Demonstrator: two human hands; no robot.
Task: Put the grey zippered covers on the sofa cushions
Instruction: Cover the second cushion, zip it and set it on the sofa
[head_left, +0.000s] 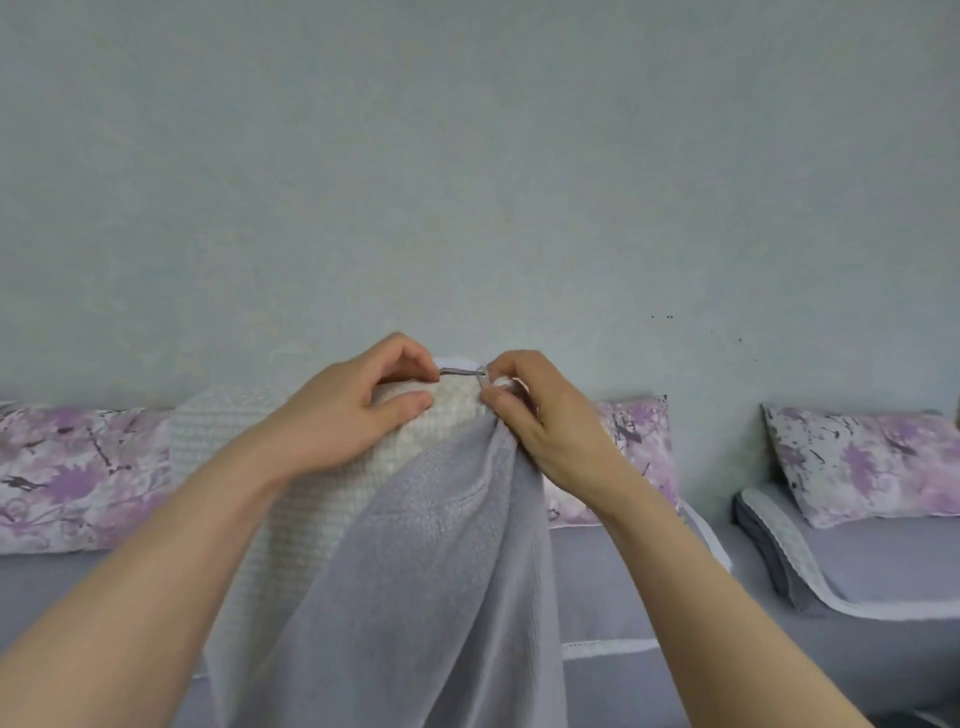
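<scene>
A cushion in a white waffle-textured inner case (291, 499) stands upright in front of me, partly inside a grey zippered cover (436, 571) that hangs down its right side. My left hand (358, 410) grips the cushion's top corner, its fingertips pinching the end of the zipper tape (457, 371). Beside it, my right hand (540, 415) pinches the small metal zipper pull (481, 375) together with the gathered grey fabric at the top. The cushion's lower end is out of view.
Behind runs a low sofa with grey seat pads (883, 561) along a pale wall. Purple floral back cushions lean on the wall at left (78, 478), behind my right wrist (639, 447) and at right (862, 462). A white-trimmed seat edge (789, 566) curves at right.
</scene>
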